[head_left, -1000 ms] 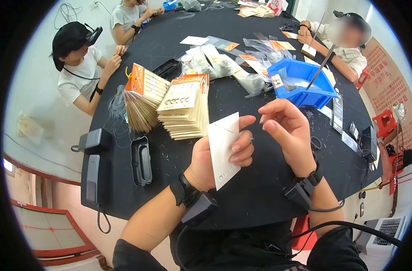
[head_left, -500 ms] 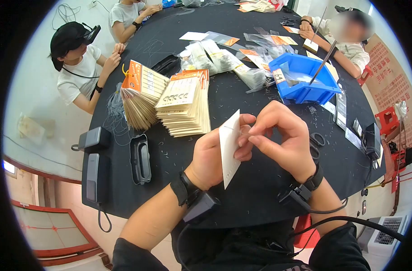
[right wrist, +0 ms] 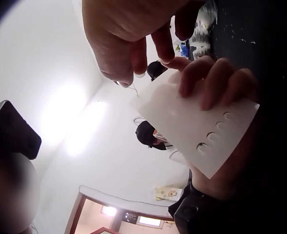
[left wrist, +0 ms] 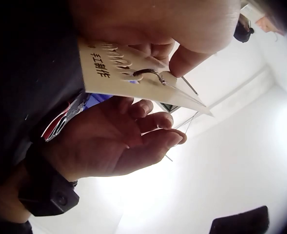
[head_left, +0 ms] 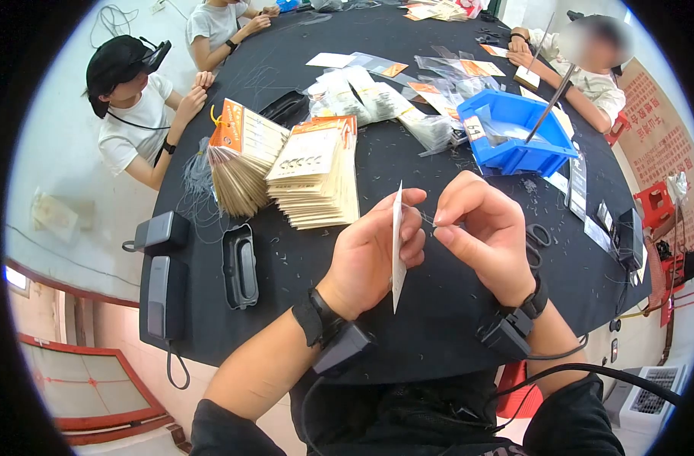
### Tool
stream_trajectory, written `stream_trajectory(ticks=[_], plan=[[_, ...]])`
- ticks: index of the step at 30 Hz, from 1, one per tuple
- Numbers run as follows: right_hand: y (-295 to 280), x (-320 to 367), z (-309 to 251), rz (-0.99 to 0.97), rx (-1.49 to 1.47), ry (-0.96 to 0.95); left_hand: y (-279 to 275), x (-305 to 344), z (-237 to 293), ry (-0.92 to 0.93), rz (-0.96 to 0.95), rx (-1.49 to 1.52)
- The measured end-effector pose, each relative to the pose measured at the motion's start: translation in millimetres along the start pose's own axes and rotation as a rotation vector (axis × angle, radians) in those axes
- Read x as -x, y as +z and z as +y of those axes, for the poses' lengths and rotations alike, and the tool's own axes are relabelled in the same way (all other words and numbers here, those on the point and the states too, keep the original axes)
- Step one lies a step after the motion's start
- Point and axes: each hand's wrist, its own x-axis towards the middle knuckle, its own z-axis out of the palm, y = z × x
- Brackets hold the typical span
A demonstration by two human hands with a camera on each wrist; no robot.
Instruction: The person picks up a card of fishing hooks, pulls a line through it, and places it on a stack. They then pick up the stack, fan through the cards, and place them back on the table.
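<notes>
Held upright by my left hand (head_left: 362,258), a small white card (head_left: 398,254) is almost edge-on in the head view. The left wrist view shows a dark fish hook (left wrist: 146,73) at the card's slots, with thin line running from it toward the card's tip. My right hand (head_left: 488,239) is just to the right of the card, thumb and forefinger pinching the thin fishing line (left wrist: 190,123). In the right wrist view the card's plain back (right wrist: 182,117) shows curved slots, with left fingers lying across it.
Two thick stacks of hook cards (head_left: 313,178) stand beyond my left hand. A blue bin (head_left: 518,159) sits at the back right, with scissors (head_left: 537,243) nearer me. Plastic packets (head_left: 362,95), a black tray (head_left: 239,266) and black devices (head_left: 166,296) lie around the black table.
The card has turned from showing its face to nearly edge-on. My right hand came in to the card's far side, then drew slightly back to the right, its fingertips now pinching the line.
</notes>
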Motion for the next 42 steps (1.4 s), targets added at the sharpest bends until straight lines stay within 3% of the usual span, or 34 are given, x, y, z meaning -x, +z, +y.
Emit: stream_trajectory(ticks=[8, 17, 29, 31, 42], plan=[[5.4, -1.0, -2.0, -0.011, -0.228, 0.047, -1.0, -1.7, -0.6, 0.007, 0.055, -0.038], [-1.7, -1.8, -6.1, -0.003, 0.034, 0.043, 3.1, -1.7, -0.8, 0.021, 0.104, -0.011], [-1.4, -0.4, -5.2, 0.055, 0.035, 0.001, -3.5, -5.1, -4.2, 0.041, 0.145, -0.049], [-2.4, -1.2, -8.0, 0.039, 0.066, -0.011, 3.3, -5.8, -5.7, 0.056, 0.216, -0.092], [-5.1, -2.4, -8.2, -0.027, 0.121, 0.016, 2.4, -6.9, -1.0, 0.112, 0.188, -0.146]])
